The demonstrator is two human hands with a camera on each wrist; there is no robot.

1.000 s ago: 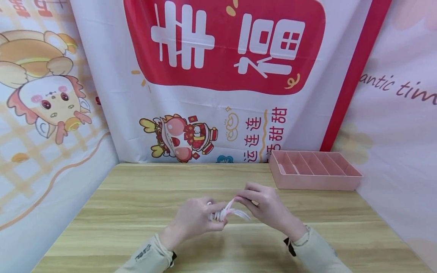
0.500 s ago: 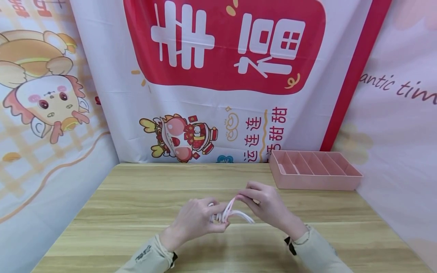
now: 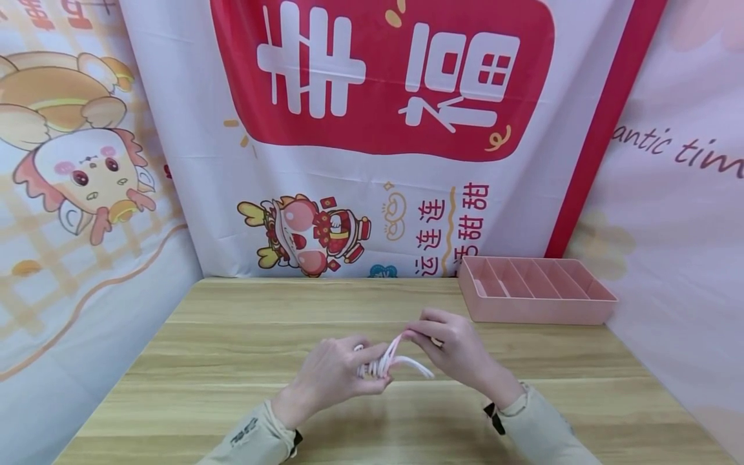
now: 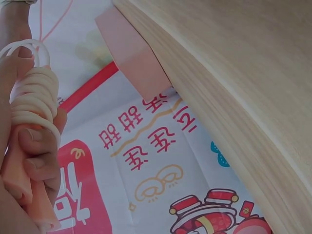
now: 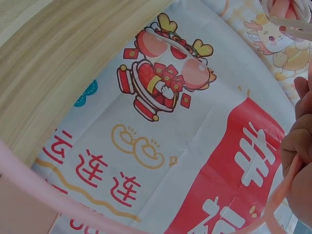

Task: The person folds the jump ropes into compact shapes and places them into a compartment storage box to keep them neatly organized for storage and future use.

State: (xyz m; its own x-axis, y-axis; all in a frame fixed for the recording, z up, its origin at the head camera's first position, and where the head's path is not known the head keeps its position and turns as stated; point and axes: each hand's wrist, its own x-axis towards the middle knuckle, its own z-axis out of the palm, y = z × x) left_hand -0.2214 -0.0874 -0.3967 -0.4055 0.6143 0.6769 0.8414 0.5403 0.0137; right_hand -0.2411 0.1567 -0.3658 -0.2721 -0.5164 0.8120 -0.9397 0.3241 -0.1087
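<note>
A skipping rope (image 4: 35,100) with pinkish handles and a pale cord wound in coils round them is held in my left hand (image 3: 331,371). In the left wrist view, the fingers (image 4: 39,163) curl round the two handles, whose ends show below. My right hand (image 3: 453,342) pinches part of the pale pink cord (image 3: 395,349) and holds it up, to the right of the coils. A loose length of cord (image 3: 415,365) arches out beneath that hand. In the right wrist view, a pink cord (image 5: 279,195) runs from the curled fingers, and another stretch sweeps across the bottom.
A pink divided box (image 3: 543,310) stands at the back right of the wooden table (image 3: 261,316). Printed cloth (image 3: 192,148) hangs behind the table and along both sides.
The loose length of cord has swung slightly right and its curve has settled. Both hands keep nearly the same place and grip.
</note>
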